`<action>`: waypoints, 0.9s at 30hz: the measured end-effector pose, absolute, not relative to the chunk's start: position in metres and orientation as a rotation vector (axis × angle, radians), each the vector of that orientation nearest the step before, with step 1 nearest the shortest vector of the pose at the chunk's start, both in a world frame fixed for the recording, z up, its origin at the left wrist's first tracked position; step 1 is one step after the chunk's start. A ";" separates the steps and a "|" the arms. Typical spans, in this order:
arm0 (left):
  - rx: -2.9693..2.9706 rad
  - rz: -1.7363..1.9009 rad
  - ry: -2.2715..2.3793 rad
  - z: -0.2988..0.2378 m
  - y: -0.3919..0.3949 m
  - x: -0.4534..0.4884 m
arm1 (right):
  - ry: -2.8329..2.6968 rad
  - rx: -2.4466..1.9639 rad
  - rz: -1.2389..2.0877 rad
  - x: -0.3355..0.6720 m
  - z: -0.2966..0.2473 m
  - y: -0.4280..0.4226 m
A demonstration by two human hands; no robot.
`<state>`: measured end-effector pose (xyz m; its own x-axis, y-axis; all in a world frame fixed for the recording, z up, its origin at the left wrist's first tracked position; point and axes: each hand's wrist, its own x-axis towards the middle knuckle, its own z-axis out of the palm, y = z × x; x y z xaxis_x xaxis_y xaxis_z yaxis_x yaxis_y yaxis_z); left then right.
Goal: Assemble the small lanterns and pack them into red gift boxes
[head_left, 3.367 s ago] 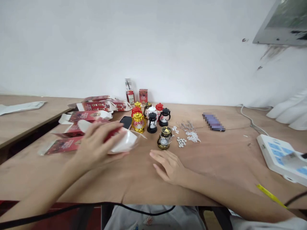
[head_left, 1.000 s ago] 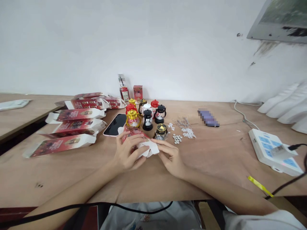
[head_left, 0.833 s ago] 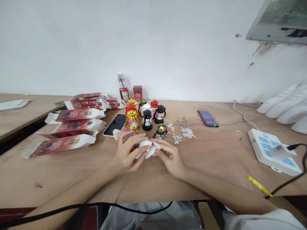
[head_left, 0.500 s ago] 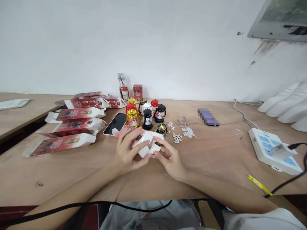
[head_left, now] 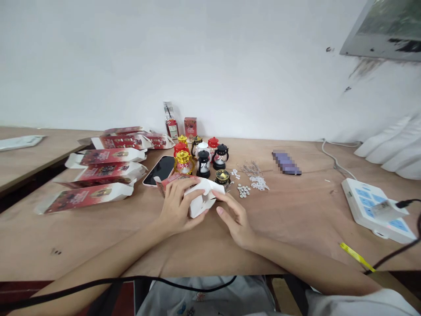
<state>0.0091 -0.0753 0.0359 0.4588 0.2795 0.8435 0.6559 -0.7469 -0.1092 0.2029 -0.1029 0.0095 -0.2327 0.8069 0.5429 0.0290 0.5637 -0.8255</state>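
Note:
My left hand [head_left: 179, 209] is wrapped round a small red and white cardboard box [head_left: 200, 198] that lies just above the wooden table [head_left: 296, 210]. The box's white end flaps point right. My right hand [head_left: 234, 216] rests beside that end, fingers stretched out and apart, fingertips close to the flaps. Just behind the box stands a dark gold-topped toy lantern [head_left: 222, 177], with a cluster of gold, red, black and white toy lanterns [head_left: 200, 153] further back.
Several flat red cartons [head_left: 98, 175] lie at the left, and a phone [head_left: 160, 169] beside them. Small white and metal parts [head_left: 251, 183] are scattered right of the lanterns. A blurred purple object [head_left: 285, 162] lies further right, a white power strip [head_left: 375, 208] at the far right.
My left hand brought a carton from the left pile to the middle. Both hands then worked its white flaps; now the right hand has let go and lies open beside the box.

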 end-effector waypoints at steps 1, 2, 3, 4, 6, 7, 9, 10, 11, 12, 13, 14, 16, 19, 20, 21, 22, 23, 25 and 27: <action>-2.286 -1.216 -0.785 0.036 -0.075 0.009 | -1.650 -0.704 0.829 0.203 0.008 -0.103; -2.282 -1.224 -0.781 0.036 -0.075 0.009 | -1.640 -0.694 0.813 0.203 0.007 -0.103; -2.280 -1.234 -0.772 0.036 -0.075 0.009 | -1.629 -0.679 0.804 0.203 0.007 -0.102; -2.277 -1.245 -0.758 0.036 -0.075 0.009 | -1.618 -0.663 0.801 0.202 0.007 -0.102; -2.273 -1.269 -0.724 0.035 -0.074 0.008 | -1.619 -0.636 0.808 0.202 0.007 -0.101; -2.275 -1.275 -0.708 0.035 -0.074 0.008 | -1.632 -0.628 0.808 0.202 0.008 -0.101; -2.290 -1.271 -0.663 0.034 -0.073 0.007 | -1.667 -0.621 0.808 0.202 0.009 -0.100; -2.299 -1.264 -0.634 0.034 -0.073 0.007 | -1.676 -0.614 0.822 0.202 0.009 -0.099; -2.309 -1.255 -0.608 0.034 -0.073 0.008 | -1.675 -0.603 0.853 0.202 0.008 -0.098; -2.315 -1.246 -0.585 0.034 -0.073 0.008 | -1.661 -0.589 0.897 0.201 0.007 -0.097; -2.318 -1.240 -0.570 0.033 -0.073 0.009 | -1.642 -0.574 0.951 0.201 0.006 -0.097; -2.319 -1.235 -0.564 0.033 -0.073 0.009 | -1.624 -0.562 1.001 0.200 0.005 -0.096; -2.321 -1.232 -0.564 0.033 -0.074 0.010 | -1.600 -0.551 1.064 0.200 0.003 -0.096; -2.338 -1.231 -0.552 0.033 -0.074 0.011 | -1.591 -0.554 1.085 0.199 0.004 -0.096; -2.347 -1.226 -0.541 0.033 -0.074 0.011 | -1.588 -0.560 1.086 0.198 0.005 -0.096; -2.357 -1.222 -0.530 0.032 -0.073 0.011 | -1.584 -0.567 1.089 0.198 0.005 -0.096; -2.368 -1.218 -0.520 0.032 -0.073 0.010 | -1.578 -0.576 1.090 0.197 0.006 -0.097; -2.377 -1.218 -0.513 0.031 -0.073 0.010 | -1.571 -0.586 1.090 0.197 0.006 -0.097; -2.392 -1.217 -0.506 0.030 -0.072 0.010 | -1.557 -0.605 1.086 0.196 0.007 -0.098; -2.407 -1.204 -0.501 0.029 -0.072 0.010 | -1.545 -0.620 1.080 0.194 0.006 -0.098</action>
